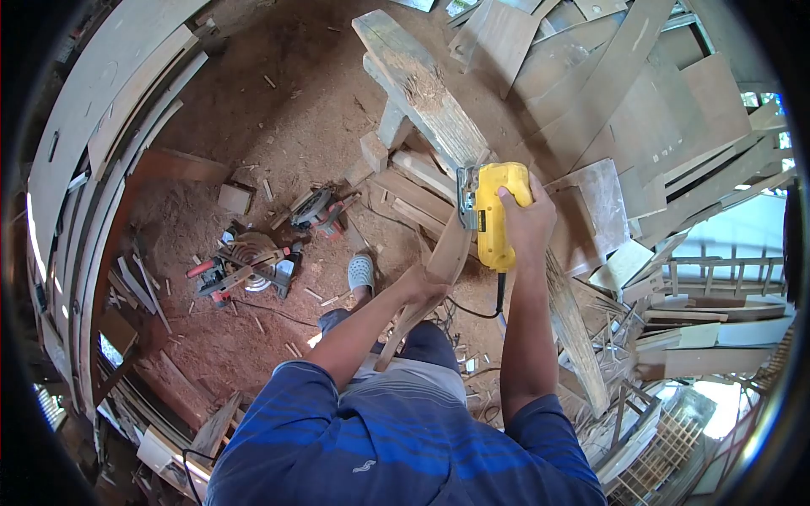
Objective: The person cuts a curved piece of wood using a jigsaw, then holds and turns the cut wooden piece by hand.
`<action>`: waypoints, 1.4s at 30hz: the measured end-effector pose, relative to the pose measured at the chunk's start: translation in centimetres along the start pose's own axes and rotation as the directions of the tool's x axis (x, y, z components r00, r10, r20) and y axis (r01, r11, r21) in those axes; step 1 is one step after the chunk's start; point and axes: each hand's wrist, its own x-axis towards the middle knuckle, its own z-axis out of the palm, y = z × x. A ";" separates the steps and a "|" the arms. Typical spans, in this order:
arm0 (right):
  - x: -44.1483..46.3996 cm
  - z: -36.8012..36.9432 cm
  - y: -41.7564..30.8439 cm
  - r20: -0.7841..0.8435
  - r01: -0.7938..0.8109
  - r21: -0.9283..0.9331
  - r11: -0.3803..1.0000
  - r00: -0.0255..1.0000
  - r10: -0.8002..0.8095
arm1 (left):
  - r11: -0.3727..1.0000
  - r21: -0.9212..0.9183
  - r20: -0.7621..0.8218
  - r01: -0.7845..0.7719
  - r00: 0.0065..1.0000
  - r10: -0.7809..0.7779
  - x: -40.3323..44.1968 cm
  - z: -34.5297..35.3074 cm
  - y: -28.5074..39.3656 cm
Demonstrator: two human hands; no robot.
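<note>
My right hand (533,221) is wrapped round the body of a yellow jigsaw (498,221). Its metal shoe (466,198) rests against the upper end of a curved wooden piece (454,251); the blade is hidden. A black cord (500,295) leaves the jigsaw's near end. My left hand (422,285) is closed on the curved piece below the jigsaw, and the piece's lower end reaches my waist. Beyond the jigsaw lies a thick, weathered beam (434,105) with a rough, chewed patch on top.
A miter saw (253,263) and a circular saw (319,211) sit on the sawdust-covered floor to the left. Wood blocks (375,152) are stacked under the beam. Long boards (101,169) line the left side; plywood sheets (666,118) lean at right. Cords trail near my feet.
</note>
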 end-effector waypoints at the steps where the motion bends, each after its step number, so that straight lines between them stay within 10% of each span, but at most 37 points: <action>1: 0.0 0.0 -0.1 0.004 -0.009 0.004 1.000 1.000 0.009 | 1.000 0.005 0.010 0.011 1.000 -0.011 -0.6 -0.2 0.9; 14: 0.8 0.4 -0.3 -0.008 0.018 -0.022 1.000 1.000 -0.018 | 0.994 -0.100 0.032 -0.032 0.999 0.036 0.3 -0.5 0.4; 17: 1.1 0.3 -0.2 -0.014 0.047 -0.039 0.998 0.999 -0.048 | 0.938 0.347 0.065 0.001 0.998 -0.025 -0.1 0.5 0.5; 20: 2.2 1.2 -0.3 0.009 0.025 -0.013 1.000 1.000 -0.025 | 0.981 0.028 -0.219 -0.190 0.957 0.191 -3.5 1.9 0.3; 25: 2.0 -0.8 -3.2 0.146 -0.225 0.076 0.971 0.966 0.213 | 0.999 0.041 0.003 -0.030 1.000 0.030 -4.3 -0.2 3.2; 42: -6.6 -17.3 -2.0 -0.392 0.307 0.606 0.734 0.918 -0.060 | 0.986 -0.041 -0.253 -0.163 0.956 0.148 -8.9 -6.8 8.2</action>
